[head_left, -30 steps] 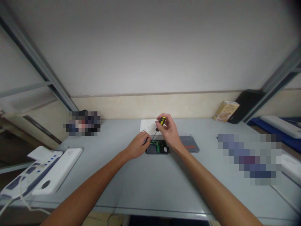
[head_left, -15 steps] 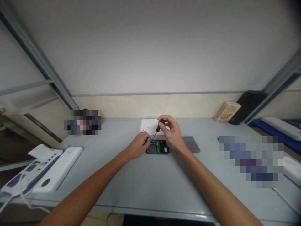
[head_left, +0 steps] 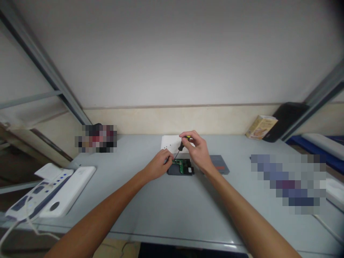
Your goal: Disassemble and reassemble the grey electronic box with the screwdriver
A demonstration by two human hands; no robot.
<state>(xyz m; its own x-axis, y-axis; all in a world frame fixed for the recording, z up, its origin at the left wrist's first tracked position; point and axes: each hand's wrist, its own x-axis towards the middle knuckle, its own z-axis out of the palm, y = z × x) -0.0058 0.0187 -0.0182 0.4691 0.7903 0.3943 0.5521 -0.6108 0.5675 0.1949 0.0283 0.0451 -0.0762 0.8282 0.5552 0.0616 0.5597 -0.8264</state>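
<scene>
My right hand (head_left: 198, 149) grips a small screwdriver (head_left: 181, 145) with a black and yellow handle. The screwdriver slants down to the left, its thin shaft meeting the upper left part of an opened electronic device (head_left: 174, 170). This device has a dark casing and a green circuit board (head_left: 181, 165), and lies flat on the table. At its left edge, my left hand (head_left: 158, 165) is closed on the casing, thumb and fingertips close to the screwdriver tip. The tip itself is too small to make out.
White paper (head_left: 170, 140) with several tiny dark screws lies behind the device. A grey flat panel (head_left: 218, 165) sits to its right, partly behind my right wrist. A power strip (head_left: 40, 193) and white power bank (head_left: 71, 190) lie left; a yellowish box (head_left: 262, 127) stands back right.
The screwdriver handle has turned in my right fingers, its yellow part now mostly hidden. My left hand stays on the device. The view has shifted slightly.
</scene>
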